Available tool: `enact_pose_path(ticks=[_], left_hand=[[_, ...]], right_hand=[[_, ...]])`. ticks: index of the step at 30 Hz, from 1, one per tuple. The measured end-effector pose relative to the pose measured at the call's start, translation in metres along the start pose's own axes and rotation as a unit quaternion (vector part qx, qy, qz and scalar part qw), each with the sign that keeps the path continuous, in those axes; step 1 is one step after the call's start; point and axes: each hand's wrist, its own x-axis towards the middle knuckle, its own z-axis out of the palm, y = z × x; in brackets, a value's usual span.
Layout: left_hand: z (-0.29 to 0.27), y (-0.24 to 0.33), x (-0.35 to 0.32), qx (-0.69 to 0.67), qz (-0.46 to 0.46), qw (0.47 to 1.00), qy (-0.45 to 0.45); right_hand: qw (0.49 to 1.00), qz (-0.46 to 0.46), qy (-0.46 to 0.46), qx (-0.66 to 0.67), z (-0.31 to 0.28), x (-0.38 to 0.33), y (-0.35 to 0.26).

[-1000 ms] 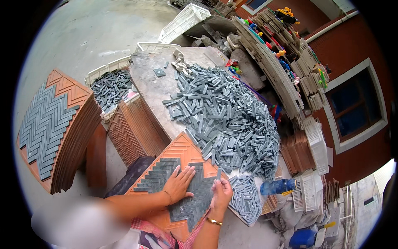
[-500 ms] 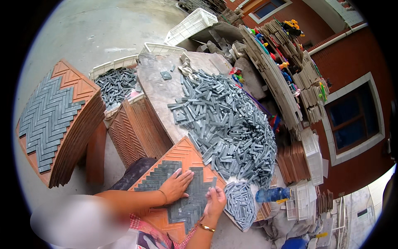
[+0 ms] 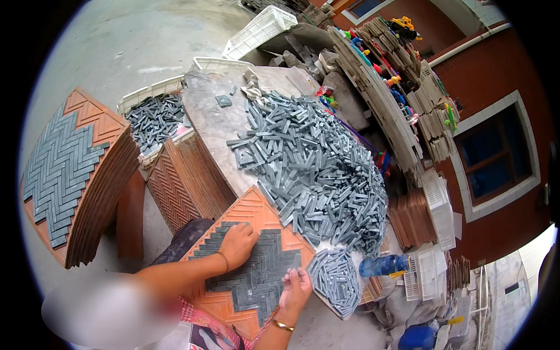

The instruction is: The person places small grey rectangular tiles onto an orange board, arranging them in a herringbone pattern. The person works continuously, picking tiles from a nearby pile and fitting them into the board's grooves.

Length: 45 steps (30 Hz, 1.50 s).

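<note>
An orange template board (image 3: 256,204) with raised zigzag ridges lies tilted before me, its middle covered by grey strip tiles (image 3: 262,274) in a herringbone pattern. My left hand (image 3: 238,244) rests on the upper left of these tiles, fingers curled and bunched; what is under the fingertips is hidden. Over the board's right edge, my right hand (image 3: 296,287) is closed in a pinch on a small grey strip tile (image 3: 297,260) that sticks up from the fingertips. A large heap of loose strip tiles (image 3: 315,169) spreads on the worktop just beyond the board.
A smaller tile pile (image 3: 335,280) sits right of the board, near a blue water bottle (image 3: 382,265). At left stand a tile-filled crate (image 3: 153,122), stacked orange boards (image 3: 192,175) and a taller stack topped with laid tiles (image 3: 64,175). White baskets (image 3: 437,204) stand at right.
My left hand has gone from lying flat to curled fingers and shifted up-left on the tiles. The right hand still pinches a strip tile, slightly lower and further left. The whole view has shifted slightly.
</note>
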Motion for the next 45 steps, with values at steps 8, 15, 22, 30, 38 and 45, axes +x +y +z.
enact_pose_path(ticks=[8, 15, 22, 30, 38, 45], left_hand=[[0.004, -0.001, 0.003, -0.024, -0.022, 0.999, -0.013], [0.004, 0.001, 0.004, -0.012, -0.021, 1.0, -0.012], [0.001, 0.003, 0.005, 0.003, -0.014, 1.0, -0.014], [-0.019, 0.013, -0.027, 0.059, 0.108, 0.989, -0.081], [-0.015, 0.013, -0.048, 0.059, 0.105, 0.98, -0.159], [-0.036, 0.006, -0.073, -0.038, 0.094, 0.979, -0.177]], right_hand=[[1.0, 0.001, -0.003, 0.03, -0.011, -0.006, 0.011], [1.0, -0.001, 0.006, 0.02, -0.014, -0.008, 0.014], [1.0, 0.0, 0.01, 0.016, -0.016, -0.009, 0.016], [0.999, 0.028, -0.014, -0.033, -0.003, -0.003, 0.01], [0.985, 0.057, -0.091, -0.138, 0.034, 0.025, 0.011], [0.902, -0.093, -0.121, -0.404, 0.084, 0.049, 0.033]])
